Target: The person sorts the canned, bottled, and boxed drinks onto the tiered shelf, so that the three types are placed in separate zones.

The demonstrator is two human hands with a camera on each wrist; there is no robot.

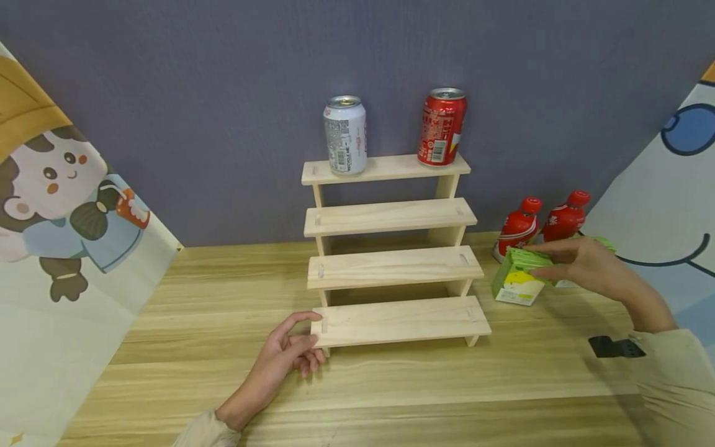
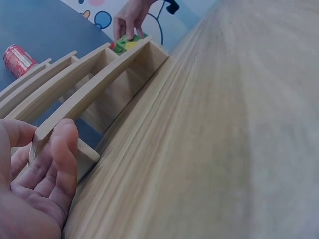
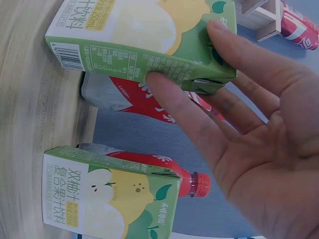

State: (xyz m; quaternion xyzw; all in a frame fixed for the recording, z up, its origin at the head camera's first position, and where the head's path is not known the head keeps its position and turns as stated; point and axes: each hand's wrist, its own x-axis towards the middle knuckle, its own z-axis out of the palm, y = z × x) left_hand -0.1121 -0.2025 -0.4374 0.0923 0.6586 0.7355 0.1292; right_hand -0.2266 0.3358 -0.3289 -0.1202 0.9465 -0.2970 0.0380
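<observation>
My left hand (image 1: 287,354) pinches the left end of the lowest step of a pale wooden four-step display shelf (image 1: 399,321), thumb and fingers curled about its edge in the left wrist view. To the right of the shelf, my right hand (image 1: 594,270) grips a green and white juice carton (image 3: 124,25) near its top, thumb on one side and fingers on another. The carton is close over the table. A second juice carton (image 3: 99,199) stands beside it, mostly behind my right hand in the head view.
Two red-capped bottles (image 1: 519,226) with red labels stand behind the cartons by the wall. On the top step are a white can (image 1: 344,135) at the left and a red can (image 1: 442,128) at the right. Cartoon-printed panels (image 1: 72,211) flank the wooden table (image 1: 391,397).
</observation>
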